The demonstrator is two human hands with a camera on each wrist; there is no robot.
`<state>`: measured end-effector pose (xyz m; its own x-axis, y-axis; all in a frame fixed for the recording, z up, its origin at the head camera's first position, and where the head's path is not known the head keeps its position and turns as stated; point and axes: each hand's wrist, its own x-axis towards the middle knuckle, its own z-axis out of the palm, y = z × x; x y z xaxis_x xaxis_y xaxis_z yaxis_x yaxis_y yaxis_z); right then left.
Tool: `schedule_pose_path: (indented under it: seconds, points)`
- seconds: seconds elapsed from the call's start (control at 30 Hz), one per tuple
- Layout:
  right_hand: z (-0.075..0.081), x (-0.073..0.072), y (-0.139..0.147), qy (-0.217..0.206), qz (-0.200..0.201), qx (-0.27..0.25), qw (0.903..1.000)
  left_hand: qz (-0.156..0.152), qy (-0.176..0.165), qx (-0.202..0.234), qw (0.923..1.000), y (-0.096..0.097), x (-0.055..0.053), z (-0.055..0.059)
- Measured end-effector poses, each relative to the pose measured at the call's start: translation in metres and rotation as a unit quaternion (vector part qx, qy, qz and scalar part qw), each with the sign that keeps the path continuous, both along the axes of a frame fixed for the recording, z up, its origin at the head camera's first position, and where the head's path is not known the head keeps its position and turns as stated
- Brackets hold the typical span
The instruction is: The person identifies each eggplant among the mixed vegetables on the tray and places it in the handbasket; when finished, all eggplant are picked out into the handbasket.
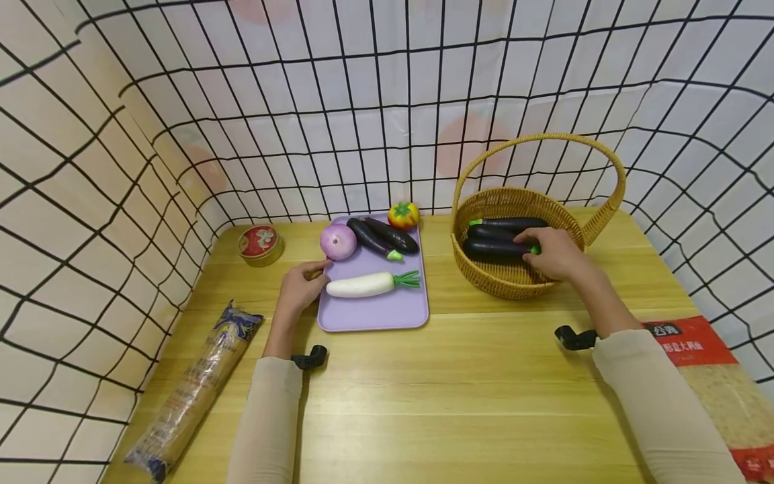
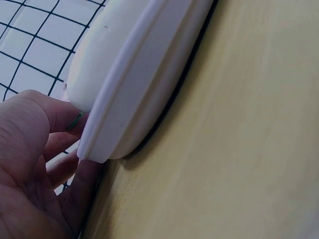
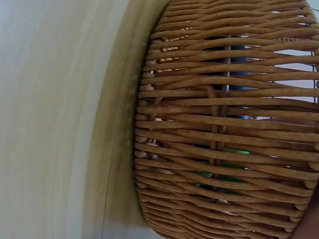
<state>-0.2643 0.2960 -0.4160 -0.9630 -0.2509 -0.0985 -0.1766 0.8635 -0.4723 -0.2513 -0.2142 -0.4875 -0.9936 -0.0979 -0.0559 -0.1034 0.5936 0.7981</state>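
My left hand point(image 1: 300, 289) is at the left side of a lilac tray point(image 1: 375, 316). It holds the rim, with the thumb by the tip of a white radish point(image 1: 361, 286) and the other fingers at the edge, as the left wrist view shows. Also on the tray are a round purple eggplant point(image 1: 338, 242) and two long dark eggplants point(image 1: 393, 236). My right hand point(image 1: 553, 250) reaches into a wicker basket point(image 1: 510, 290) and grips the green-stemmed end of a long eggplant point(image 1: 492, 249). Other dark eggplants point(image 1: 514, 223) lie behind it. Basket weave point(image 3: 229, 134) hides most of that hand in the right wrist view.
A yellow-red tomato-like fruit point(image 1: 403, 215) sits at the tray's back right corner. A round red-and-gold tin point(image 1: 261, 245) stands back left. Long noodle packs lie at the left point(image 1: 199, 383) and right point(image 1: 713, 383). Black wire grid point(image 1: 375, 101) encloses the table; the basket handle point(image 1: 544, 137) arches high.
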Motion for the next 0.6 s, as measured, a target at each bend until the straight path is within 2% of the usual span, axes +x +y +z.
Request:
schedule_pose_path:
  seconds: [0.27, 0.6]
  points:
    - [-0.0049, -0.0005, -0.0007, 0.009, -0.005, -0.012, 0.9999, 0.005, 0.001, 0.008, 1.0000, 0.0016, -0.0002, 0.0003]
    - [-0.0034, 0.0038, -0.0016, 0.028, -0.006, -0.028, 0.9992, 0.004, -0.005, 0.010, 0.9999, 0.0010, -0.0011, -0.0009]
